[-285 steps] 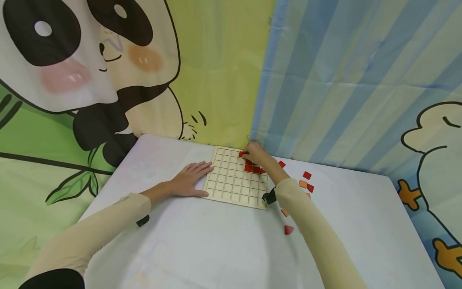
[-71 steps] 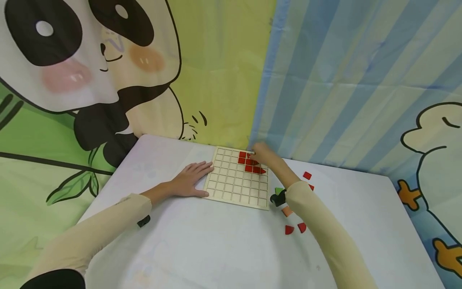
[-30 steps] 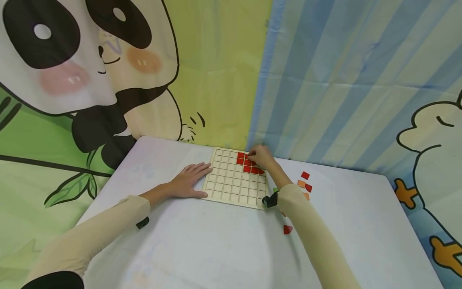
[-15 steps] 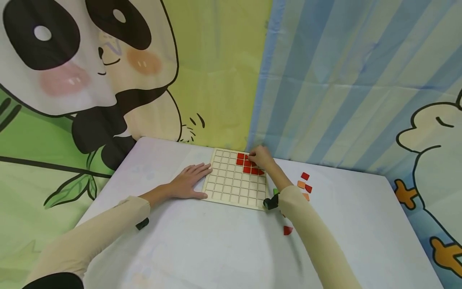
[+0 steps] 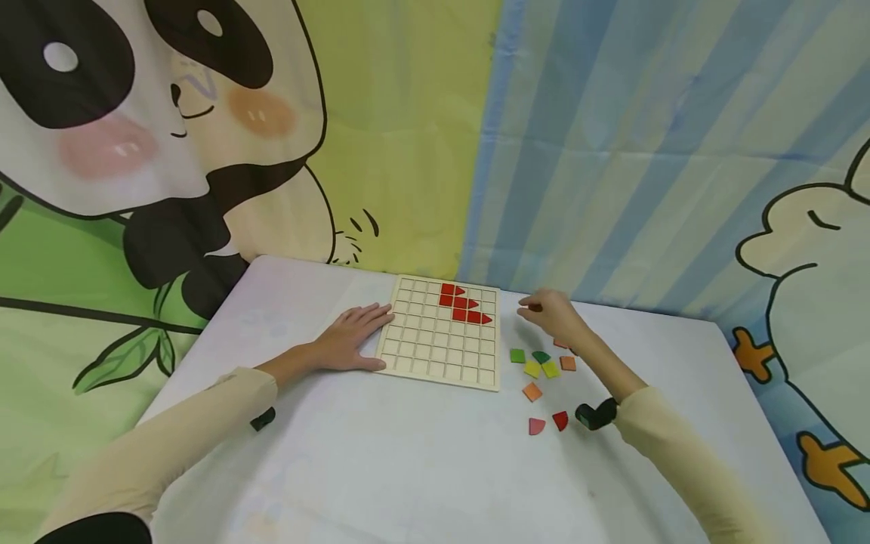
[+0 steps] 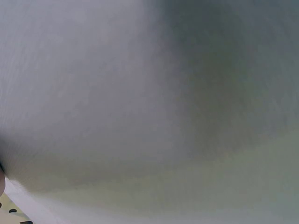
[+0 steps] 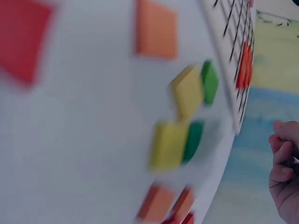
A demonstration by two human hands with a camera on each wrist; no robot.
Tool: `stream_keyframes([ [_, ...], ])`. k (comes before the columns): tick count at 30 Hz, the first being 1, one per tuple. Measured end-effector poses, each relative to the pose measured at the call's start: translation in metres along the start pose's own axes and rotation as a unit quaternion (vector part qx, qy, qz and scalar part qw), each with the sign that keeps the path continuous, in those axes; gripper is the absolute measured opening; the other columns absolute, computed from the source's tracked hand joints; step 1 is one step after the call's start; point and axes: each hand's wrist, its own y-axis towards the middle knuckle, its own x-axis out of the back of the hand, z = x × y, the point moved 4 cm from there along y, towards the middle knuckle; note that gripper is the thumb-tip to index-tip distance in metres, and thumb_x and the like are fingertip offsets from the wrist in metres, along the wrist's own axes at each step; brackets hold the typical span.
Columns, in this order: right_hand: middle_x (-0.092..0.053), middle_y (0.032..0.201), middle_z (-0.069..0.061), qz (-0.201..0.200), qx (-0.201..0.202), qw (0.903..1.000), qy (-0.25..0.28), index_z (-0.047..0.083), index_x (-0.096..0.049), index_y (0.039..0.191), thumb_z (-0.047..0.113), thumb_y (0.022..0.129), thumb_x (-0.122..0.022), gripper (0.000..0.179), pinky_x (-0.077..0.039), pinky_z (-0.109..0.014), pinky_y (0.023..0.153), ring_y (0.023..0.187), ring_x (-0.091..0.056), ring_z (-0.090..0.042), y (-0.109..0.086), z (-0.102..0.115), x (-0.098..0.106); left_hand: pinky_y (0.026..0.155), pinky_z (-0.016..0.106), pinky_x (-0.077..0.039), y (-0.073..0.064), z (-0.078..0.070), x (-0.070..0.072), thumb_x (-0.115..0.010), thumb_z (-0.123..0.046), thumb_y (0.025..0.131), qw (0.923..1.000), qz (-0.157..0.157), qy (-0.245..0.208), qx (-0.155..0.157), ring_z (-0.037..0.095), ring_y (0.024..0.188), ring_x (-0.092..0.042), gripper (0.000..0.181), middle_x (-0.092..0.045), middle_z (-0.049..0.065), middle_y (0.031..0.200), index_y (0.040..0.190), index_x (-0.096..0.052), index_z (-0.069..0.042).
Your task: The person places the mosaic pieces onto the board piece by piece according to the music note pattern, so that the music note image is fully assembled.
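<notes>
A pale wooden grid board (image 5: 435, 347) lies on the white table, with red squares (image 5: 459, 313) and red round-edged pieces (image 5: 485, 319) set in three rows near its top. Flat against the board's left edge rests my left hand (image 5: 353, 338), fingers spread. To the right of the board my right hand (image 5: 553, 313) hovers over the table, fingers loosely curled. No piece shows between its thumb and fingertips. The right wrist view shows the same hand (image 7: 285, 170) at its right edge. The left wrist view is mostly blurred tabletop.
Loose pieces lie right of the board: a green square (image 5: 517, 355), a dark green piece (image 5: 541, 357), yellow squares (image 5: 550, 369), orange squares (image 5: 532, 391) and red quarter-rounds (image 5: 560, 421). Some sit partly under my right forearm. A printed curtain (image 5: 408, 151) hangs behind the table.
My right hand has left the board's upper right and moved right, over the table. A red round-edged piece now shows in the top row. My left hand stays in place.
</notes>
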Motion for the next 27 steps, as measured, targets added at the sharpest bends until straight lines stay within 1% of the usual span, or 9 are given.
stream_keyframes([
  [3,-0.069,0.093,-0.017,-0.001,-0.033,0.9994,-0.008,-0.003,-0.070,0.114,0.013,0.091,-0.067,0.029,-0.049,-0.029,0.067,0.077,-0.056,-0.021,-0.021,-0.025,0.007,0.118,0.057,-0.014,0.000,0.001,0.000,-0.062,-0.065,0.082,0.9999,-0.009,0.000,-0.005,0.033,0.151,-0.014,0.096,-0.017,0.006,0.164,0.156,-0.022,-0.016],
  [6,-0.070,0.097,-0.018,-0.006,-0.057,0.9983,-0.014,-0.004,-0.070,0.113,0.014,0.091,-0.067,0.029,-0.050,-0.030,0.069,0.079,-0.058,-0.023,-0.038,-0.048,0.010,0.116,0.059,-0.016,-0.001,0.002,-0.001,-0.059,-0.068,0.082,0.9996,-0.021,0.004,-0.016,0.035,0.150,-0.017,0.096,-0.021,0.008,0.163,0.155,-0.024,-0.015],
  [9,-0.069,0.094,-0.017,-0.011,-0.073,0.9971,-0.020,-0.005,-0.069,0.113,0.015,0.089,-0.069,0.031,-0.049,-0.028,0.066,0.078,-0.056,-0.022,-0.050,-0.063,0.011,0.115,0.061,-0.018,-0.001,0.002,-0.001,-0.060,-0.068,0.082,0.9992,-0.033,-0.001,-0.023,0.037,0.149,-0.019,0.096,-0.023,0.010,0.162,0.154,-0.027,-0.014],
  [12,-0.066,0.087,-0.014,-0.019,-0.077,0.9966,-0.023,-0.005,-0.070,0.112,0.015,0.088,-0.070,0.031,-0.046,-0.024,0.060,0.074,-0.054,-0.021,-0.058,-0.071,0.012,0.116,0.059,-0.017,-0.001,0.003,-0.002,-0.058,-0.069,0.082,0.9994,-0.030,0.002,-0.020,0.036,0.149,-0.018,0.096,-0.021,0.008,0.163,0.154,-0.025,-0.015],
  [16,-0.065,0.084,-0.013,-0.037,-0.068,0.9966,-0.027,-0.005,-0.071,0.109,0.013,0.087,-0.071,0.029,-0.044,-0.021,0.058,0.073,-0.055,-0.021,-0.064,-0.075,0.012,0.118,0.057,-0.014,0.000,0.003,-0.002,-0.060,-0.067,0.082,0.9998,-0.017,0.004,-0.010,0.033,0.151,-0.015,0.096,-0.018,0.006,0.164,0.155,-0.023,-0.016],
  [20,-0.066,0.092,-0.017,-0.050,-0.076,0.9956,-0.025,-0.004,-0.070,0.110,0.014,0.088,-0.071,0.029,-0.047,-0.023,0.060,0.080,-0.058,-0.025,-0.064,-0.078,0.012,0.118,0.057,-0.014,0.000,0.001,0.000,-0.064,-0.063,0.081,0.9999,-0.011,0.000,-0.005,0.033,0.151,-0.014,0.097,-0.019,0.006,0.164,0.155,-0.024,-0.015],
  [22,-0.065,0.098,-0.020,-0.055,-0.082,0.9949,-0.024,-0.005,-0.068,0.112,0.015,0.088,-0.070,0.032,-0.051,-0.029,0.064,0.085,-0.060,-0.030,-0.062,-0.080,0.013,0.119,0.056,-0.013,0.000,0.001,0.000,-0.063,-0.064,0.082,1.0000,-0.005,0.006,0.000,0.031,0.152,-0.013,0.097,-0.017,0.005,0.164,0.156,-0.022,-0.017],
  [24,-0.064,0.103,-0.023,-0.055,-0.090,0.9942,-0.024,-0.007,-0.066,0.114,0.017,0.089,-0.070,0.035,-0.055,-0.036,0.070,0.092,-0.061,-0.035,-0.058,-0.081,0.014,0.120,0.055,-0.013,0.000,0.002,-0.001,-0.061,-0.065,0.082,0.9999,-0.001,0.012,0.002,0.030,0.152,-0.012,0.097,-0.015,0.004,0.165,0.156,-0.021,-0.018],
  [27,-0.063,0.107,-0.024,-0.040,-0.106,0.9931,-0.029,-0.008,-0.065,0.116,0.020,0.088,-0.070,0.039,-0.055,-0.046,0.080,0.097,-0.060,-0.037,-0.051,-0.084,0.014,0.120,0.054,-0.012,0.001,0.002,-0.002,-0.062,-0.065,0.082,0.9999,0.002,0.011,0.003,0.029,0.152,-0.011,0.097,-0.014,0.002,0.165,0.156,-0.020,-0.018],
])
